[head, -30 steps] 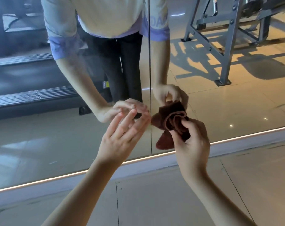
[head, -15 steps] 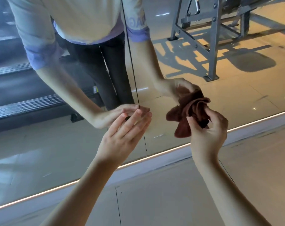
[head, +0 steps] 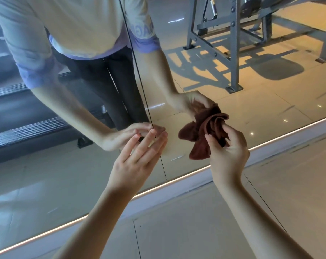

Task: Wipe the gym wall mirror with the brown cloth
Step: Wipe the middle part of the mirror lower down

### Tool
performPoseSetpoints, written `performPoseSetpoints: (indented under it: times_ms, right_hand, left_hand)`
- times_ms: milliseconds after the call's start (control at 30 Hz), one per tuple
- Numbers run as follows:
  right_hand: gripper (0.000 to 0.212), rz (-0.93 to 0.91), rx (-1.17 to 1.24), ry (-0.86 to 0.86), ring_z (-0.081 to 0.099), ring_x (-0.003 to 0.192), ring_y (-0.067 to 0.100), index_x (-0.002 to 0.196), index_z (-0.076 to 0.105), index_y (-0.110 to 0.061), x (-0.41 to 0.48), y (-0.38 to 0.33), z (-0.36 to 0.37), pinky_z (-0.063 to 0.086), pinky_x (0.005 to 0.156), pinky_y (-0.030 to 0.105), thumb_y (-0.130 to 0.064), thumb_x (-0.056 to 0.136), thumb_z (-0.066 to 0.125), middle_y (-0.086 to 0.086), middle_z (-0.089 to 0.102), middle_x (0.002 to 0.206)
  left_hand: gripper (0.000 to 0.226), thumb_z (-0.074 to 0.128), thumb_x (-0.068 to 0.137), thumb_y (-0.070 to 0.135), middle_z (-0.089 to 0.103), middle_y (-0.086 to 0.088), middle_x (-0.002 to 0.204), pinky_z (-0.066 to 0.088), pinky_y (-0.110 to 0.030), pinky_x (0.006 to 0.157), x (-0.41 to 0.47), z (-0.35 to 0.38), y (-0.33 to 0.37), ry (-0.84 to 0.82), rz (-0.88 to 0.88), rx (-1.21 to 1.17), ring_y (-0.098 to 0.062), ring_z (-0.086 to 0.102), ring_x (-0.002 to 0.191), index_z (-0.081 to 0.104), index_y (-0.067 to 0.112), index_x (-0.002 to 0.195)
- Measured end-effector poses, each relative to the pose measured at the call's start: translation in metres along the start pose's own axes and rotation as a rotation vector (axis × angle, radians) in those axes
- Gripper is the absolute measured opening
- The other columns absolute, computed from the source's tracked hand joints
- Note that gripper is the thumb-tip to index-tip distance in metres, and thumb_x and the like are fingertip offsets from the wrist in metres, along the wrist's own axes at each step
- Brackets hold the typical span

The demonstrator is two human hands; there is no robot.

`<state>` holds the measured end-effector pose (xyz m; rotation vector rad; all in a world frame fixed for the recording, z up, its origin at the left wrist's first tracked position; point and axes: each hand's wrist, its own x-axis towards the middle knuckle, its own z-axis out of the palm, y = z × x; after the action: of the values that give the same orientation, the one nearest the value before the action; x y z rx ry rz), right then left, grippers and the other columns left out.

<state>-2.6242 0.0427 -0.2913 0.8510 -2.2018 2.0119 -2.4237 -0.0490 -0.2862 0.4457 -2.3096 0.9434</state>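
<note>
The brown cloth (head: 201, 131) is bunching into loose folds in my right hand (head: 227, 152), low against the gym wall mirror (head: 46, 174), just right of the dark seam (head: 139, 81) between two panels. I am pinching it with thumb and curled fingers at its gathered middle, and one corner is hanging free below. It looks soft, light and limp, so I judge it will flatten easily under a palm; gripping a thick wad at the centre should stop it slipping over the smooth glass. Whether it is touching the mirror, I cannot tell. My left hand (head: 136, 161) is reaching out with fingers straight and slightly spread, holding nothing, its tips seeming to meet their reflection at the seam. I am seeing no containers here, only the pale tiled floor (head: 205, 221) and a grey machine frame (head: 233, 43) reflected above.
</note>
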Motion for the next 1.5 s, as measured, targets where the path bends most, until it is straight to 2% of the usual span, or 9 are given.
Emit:
performPoseSetpoints:
  times_ms: [133,367,567,800,900,967,1133,1300,1500]
  right_hand:
    - [0.029,0.100,-0.036,0.118,0.049,0.090,0.002,0.109,0.068,0.002,0.014,0.006,0.001,0.037,0.079,0.000,0.000,0.080,0.075,0.014,0.064,0.107]
    - [0.029,-0.007,-0.050,-0.049,0.051,0.083,-0.005,0.100,0.067,0.001,0.004,0.008,-0.001,0.037,0.078,0.001,0.001,0.074,0.080,0.010,0.060,0.101]
    - [0.029,0.029,-0.075,-0.027,0.044,0.083,-0.002,0.104,0.066,-0.001,-0.002,0.018,0.004,0.034,0.076,-0.003,-0.001,0.078,0.079,0.013,0.060,0.106]
    - [0.031,0.050,-0.089,0.048,0.049,0.081,-0.001,0.107,0.064,0.003,0.021,0.033,-0.007,0.034,0.073,-0.004,0.001,0.079,0.077,0.018,0.059,0.108]
    - [0.030,0.041,-0.126,-0.097,0.049,0.087,0.013,0.104,0.063,0.000,0.017,0.037,-0.008,0.035,0.072,-0.002,-0.002,0.078,0.078,0.009,0.054,0.106]
    - [0.031,-0.009,-0.112,-0.167,0.047,0.085,0.003,0.102,0.063,-0.001,0.025,0.040,-0.016,0.036,0.073,-0.001,-0.002,0.076,0.080,0.006,0.055,0.104]
    - [0.026,0.055,-0.097,0.037,0.051,0.087,0.008,0.100,0.063,0.003,0.055,0.054,-0.026,0.033,0.074,-0.003,0.004,0.077,0.076,0.019,0.061,0.106]
    - [0.029,-0.152,-0.105,-0.218,0.048,0.087,0.004,0.094,0.063,0.000,0.050,0.049,-0.032,0.037,0.078,0.002,0.005,0.071,0.080,0.004,0.053,0.100]
    - [0.027,-0.003,-0.129,-0.034,0.043,0.085,-0.003,0.097,0.062,0.003,0.075,0.064,-0.042,0.032,0.075,-0.004,0.008,0.075,0.075,0.020,0.059,0.105]
  left_hand:
    - [0.042,0.035,0.104,0.001,0.040,-0.005,0.149,0.019,-0.044,0.120,0.001,0.001,-0.001,-0.008,0.014,-0.017,-0.026,0.028,0.143,0.045,0.008,0.144]
    - [0.043,0.039,0.103,0.004,0.039,-0.004,0.150,0.015,-0.042,0.122,0.004,0.007,-0.003,0.045,0.034,0.028,-0.025,0.007,0.154,0.043,0.008,0.146]
    - [0.041,0.031,0.104,0.004,0.040,-0.004,0.148,0.018,-0.039,0.119,0.025,0.016,0.006,0.083,0.090,0.010,-0.020,0.038,0.138,0.047,0.007,0.142]
    - [0.041,0.035,0.104,0.003,0.040,-0.006,0.149,0.019,-0.040,0.120,0.035,0.028,0.025,0.093,0.074,-0.001,-0.025,0.031,0.143,0.044,0.006,0.144]
    - [0.041,0.034,0.105,0.002,0.040,-0.006,0.148,0.018,-0.040,0.120,0.040,0.029,0.028,0.091,0.096,0.001,-0.024,0.030,0.142,0.042,0.004,0.145]
    - [0.039,0.033,0.105,0.002,0.041,-0.006,0.147,0.021,-0.040,0.118,0.043,0.031,0.033,0.092,0.108,-0.002,-0.024,0.033,0.140,0.044,0.004,0.143]
    - [0.040,0.038,0.104,0.003,0.043,-0.006,0.147,0.025,-0.040,0.117,0.042,0.033,0.041,0.039,0.083,-0.003,-0.024,0.038,0.138,0.048,0.006,0.143]
    - [0.038,0.037,0.105,0.004,0.044,-0.003,0.144,0.027,-0.037,0.114,0.054,0.033,0.046,0.061,0.090,-0.009,-0.019,0.043,0.132,0.046,0.008,0.143]
    - [0.037,0.035,0.106,0.005,0.045,-0.003,0.142,0.028,-0.038,0.114,0.055,0.034,0.052,0.049,0.072,0.023,-0.024,0.038,0.139,0.049,0.009,0.140]
